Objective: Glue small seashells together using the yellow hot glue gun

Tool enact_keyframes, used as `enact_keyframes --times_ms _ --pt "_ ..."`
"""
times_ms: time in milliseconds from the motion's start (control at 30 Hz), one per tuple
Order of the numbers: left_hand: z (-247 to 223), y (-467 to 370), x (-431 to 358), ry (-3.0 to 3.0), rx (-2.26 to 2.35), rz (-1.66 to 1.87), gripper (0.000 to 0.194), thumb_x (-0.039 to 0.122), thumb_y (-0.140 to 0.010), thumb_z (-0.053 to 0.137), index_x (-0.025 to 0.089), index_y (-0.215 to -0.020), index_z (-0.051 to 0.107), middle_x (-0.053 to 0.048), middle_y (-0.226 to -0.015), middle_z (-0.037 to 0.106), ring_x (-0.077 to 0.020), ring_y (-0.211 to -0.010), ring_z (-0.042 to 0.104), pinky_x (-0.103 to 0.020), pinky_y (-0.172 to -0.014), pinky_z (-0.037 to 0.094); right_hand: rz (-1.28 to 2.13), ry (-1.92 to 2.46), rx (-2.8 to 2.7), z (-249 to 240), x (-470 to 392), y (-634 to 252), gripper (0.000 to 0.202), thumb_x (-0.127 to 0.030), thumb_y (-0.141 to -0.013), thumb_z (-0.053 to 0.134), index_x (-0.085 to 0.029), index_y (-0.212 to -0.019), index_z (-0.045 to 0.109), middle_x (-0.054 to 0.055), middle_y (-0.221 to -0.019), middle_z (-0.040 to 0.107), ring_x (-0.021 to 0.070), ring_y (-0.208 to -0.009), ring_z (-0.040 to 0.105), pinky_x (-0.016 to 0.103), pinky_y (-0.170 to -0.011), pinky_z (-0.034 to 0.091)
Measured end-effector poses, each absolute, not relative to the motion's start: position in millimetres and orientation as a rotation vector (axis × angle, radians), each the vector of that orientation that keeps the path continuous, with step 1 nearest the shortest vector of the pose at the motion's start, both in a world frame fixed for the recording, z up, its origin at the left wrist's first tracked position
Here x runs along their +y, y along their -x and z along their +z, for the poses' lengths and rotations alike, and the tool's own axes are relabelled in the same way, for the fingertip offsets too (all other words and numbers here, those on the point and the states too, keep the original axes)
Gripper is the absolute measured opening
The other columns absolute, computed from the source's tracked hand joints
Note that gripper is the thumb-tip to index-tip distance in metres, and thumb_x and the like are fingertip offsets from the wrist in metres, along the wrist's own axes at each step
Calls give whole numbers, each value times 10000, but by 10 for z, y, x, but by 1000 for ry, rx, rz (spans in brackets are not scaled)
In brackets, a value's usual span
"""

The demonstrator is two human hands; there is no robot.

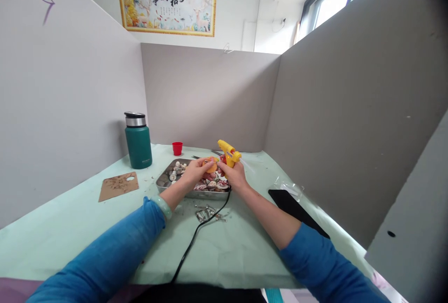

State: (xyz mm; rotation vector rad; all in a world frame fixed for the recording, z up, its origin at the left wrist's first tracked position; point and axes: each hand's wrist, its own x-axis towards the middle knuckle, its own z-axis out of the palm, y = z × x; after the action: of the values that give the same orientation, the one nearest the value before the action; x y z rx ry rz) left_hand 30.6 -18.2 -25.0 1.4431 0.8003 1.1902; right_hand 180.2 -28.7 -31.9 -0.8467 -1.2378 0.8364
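My left hand (196, 171) pinches a small, flat orange piece (210, 167), perhaps a shell; its exact kind is too small to tell. Beside it, my right hand (235, 175) is wrapped round a yellow hot glue gun (228, 150), with a clear glue stick poking out of its back end. The gun's nozzle points forward and left, away from me. Both hands are above a metal tray (210, 195) that holds white shells (178, 168) and brownish patterned shells (212, 185). A black cord (191, 243) runs from the gun toward me.
Small metal pieces (209, 213) lie before the tray. A green bottle (137, 142), a red cup (177, 148) and a stained brown card (119, 185) stand or lie left and behind. At right are a black flat object (296, 210) and clear plastic (289, 188). Grey partitions (210, 93) enclose the table.
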Motion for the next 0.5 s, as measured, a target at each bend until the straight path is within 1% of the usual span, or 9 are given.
enact_keyframes --times_ms 200,400,500 --pt "-191 -319 -253 -1448 750 1164 410 376 -681 773 100 -961 656 -46 -669 676 -131 -544 641 -210 -509 509 834 826 -1162 -297 -286 -1791 360 -336 -635 688 -203 -930 530 -21 -672 559 112 -496 516 269 -506 465" --pt "-177 -333 -280 -1439 799 1179 319 349 -708 756 100 -868 638 -47 -639 669 -131 -546 646 -195 -501 500 846 816 -1130 -302 -306 -1769 359 -325 -640 703 -194 -930 536 -37 -623 543 100 -472 496 246 -474 438" --pt "-188 -336 -267 -1433 802 1184 297 344 -721 748 101 -846 630 -53 -646 672 -132 -552 652 -193 -504 505 824 835 -1124 -310 -304 -1755 356 -332 -639 704 -196 -922 536 -34 -642 549 97 -469 492 247 -474 436"
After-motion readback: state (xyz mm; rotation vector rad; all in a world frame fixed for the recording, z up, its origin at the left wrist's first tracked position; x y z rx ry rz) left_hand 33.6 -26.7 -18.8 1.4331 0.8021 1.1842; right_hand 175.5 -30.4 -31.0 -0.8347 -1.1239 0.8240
